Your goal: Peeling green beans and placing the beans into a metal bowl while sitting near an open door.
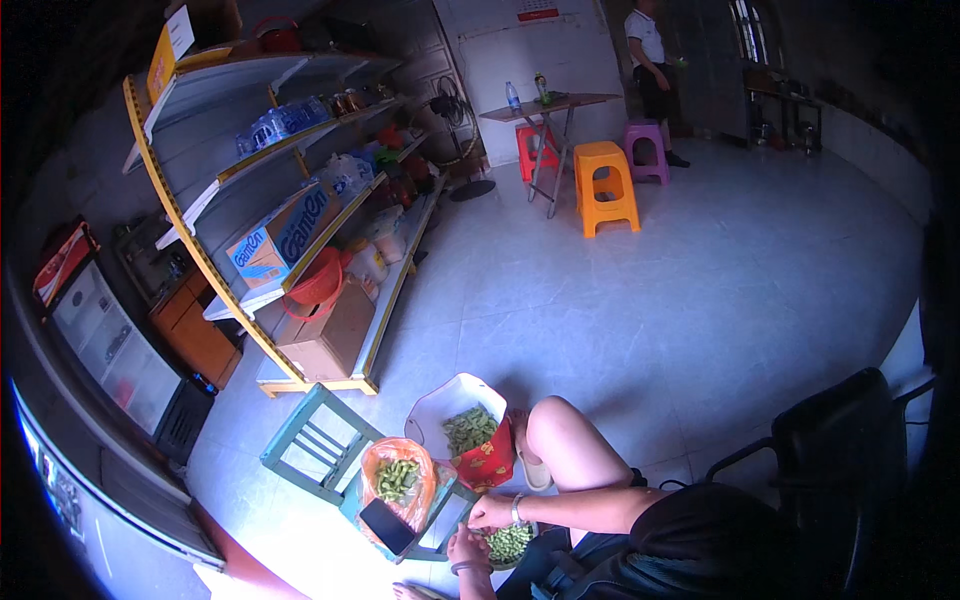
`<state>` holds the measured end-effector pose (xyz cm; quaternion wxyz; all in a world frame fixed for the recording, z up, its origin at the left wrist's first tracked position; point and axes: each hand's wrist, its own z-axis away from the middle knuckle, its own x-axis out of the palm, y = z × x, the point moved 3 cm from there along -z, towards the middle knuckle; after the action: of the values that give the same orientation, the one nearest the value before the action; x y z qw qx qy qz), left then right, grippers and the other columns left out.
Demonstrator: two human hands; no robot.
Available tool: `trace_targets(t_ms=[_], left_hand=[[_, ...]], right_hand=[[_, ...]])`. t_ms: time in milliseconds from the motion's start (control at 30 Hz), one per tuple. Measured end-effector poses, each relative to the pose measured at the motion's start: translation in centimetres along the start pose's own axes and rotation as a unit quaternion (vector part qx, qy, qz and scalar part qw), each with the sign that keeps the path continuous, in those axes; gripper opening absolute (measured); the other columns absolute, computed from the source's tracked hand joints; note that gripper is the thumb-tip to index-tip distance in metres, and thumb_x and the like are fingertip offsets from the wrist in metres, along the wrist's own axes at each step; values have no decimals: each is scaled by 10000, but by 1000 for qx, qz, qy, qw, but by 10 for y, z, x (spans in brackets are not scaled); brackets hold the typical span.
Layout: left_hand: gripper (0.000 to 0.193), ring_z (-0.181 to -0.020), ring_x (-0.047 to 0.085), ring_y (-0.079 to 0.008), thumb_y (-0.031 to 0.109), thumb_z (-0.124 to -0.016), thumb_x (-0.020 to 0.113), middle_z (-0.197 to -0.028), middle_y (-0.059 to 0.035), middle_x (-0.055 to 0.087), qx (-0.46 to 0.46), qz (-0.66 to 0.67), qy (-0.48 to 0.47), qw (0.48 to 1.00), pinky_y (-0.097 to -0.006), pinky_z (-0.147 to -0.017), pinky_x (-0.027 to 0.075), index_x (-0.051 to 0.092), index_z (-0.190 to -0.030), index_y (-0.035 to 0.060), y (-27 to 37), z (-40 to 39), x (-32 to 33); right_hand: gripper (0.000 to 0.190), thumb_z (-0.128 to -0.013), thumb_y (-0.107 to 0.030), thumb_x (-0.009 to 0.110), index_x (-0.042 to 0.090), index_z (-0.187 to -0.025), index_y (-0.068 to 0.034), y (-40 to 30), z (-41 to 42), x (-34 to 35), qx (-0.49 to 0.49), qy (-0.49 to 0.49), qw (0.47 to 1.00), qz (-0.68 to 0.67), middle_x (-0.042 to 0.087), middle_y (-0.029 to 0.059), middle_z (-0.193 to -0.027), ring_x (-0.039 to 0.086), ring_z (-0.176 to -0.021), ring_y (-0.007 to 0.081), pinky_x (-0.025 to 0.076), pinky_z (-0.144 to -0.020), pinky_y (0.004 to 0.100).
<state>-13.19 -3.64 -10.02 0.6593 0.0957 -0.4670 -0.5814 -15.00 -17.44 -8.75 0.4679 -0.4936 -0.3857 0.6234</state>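
My right hand [493,511], with a band at the wrist, and my left hand [465,541], with a dark bangle, meet fingertip to fingertip. The fingers of both are bent together; whatever lies between them is too small to make out. Just under them is a bowl of shelled green beans [510,543], partly covered by the hands and forearm. On a small green wooden chair [322,442] sits an orange plastic bag [421,480] holding green bean pods [396,478]. A black smartphone [388,526] lies at the bag's near side.
A red-and-white bag [487,465] holding green pods or husks [470,430] stands beside my leg. Metal shelving [161,191] carries boxes and bottles. A black armchair [825,427] is at right. Farther off are a yellow stool [604,180], a folding table [555,105] and a standing person [646,67].
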Motion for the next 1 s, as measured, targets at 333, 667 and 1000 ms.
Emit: trace_targets(t_ms=[333, 667, 1000], left_hand=[[256, -387, 465, -142, 210, -882, 584, -550, -62, 524, 99, -144, 10, 984, -261, -339, 368, 505, -692, 58, -1, -9, -7], [214, -537, 482, -75, 167, -885, 581, -598, 10, 521, 205, -166, -11, 964, -227, -462, 398, 539, -711, 51, -5, -14, -12], [203, -459, 503, -166, 218, -936, 465, -651, -73, 569, 103, 20, -127, 986, -253, -412, 388, 532, -909, 29, 15, -8, 4]], right_hand=[[215, -831, -182, 484, 583, -784, 3, -10, 10, 13, -197, 78, 932, 294, 618, 194, -778, 605, -766, 360, 467, -717, 444], [187, -745, -240, 619, 606, -724, -55, -5, -3, 5, -176, 100, 953, 225, 604, 132, -658, 589, -611, 323, 461, -573, 419], [142, -834, -109, 562, 620, -846, 19, -28, -3, -9, -115, 119, 986, 32, 651, 120, -737, 642, -633, 166, 497, -577, 297]])
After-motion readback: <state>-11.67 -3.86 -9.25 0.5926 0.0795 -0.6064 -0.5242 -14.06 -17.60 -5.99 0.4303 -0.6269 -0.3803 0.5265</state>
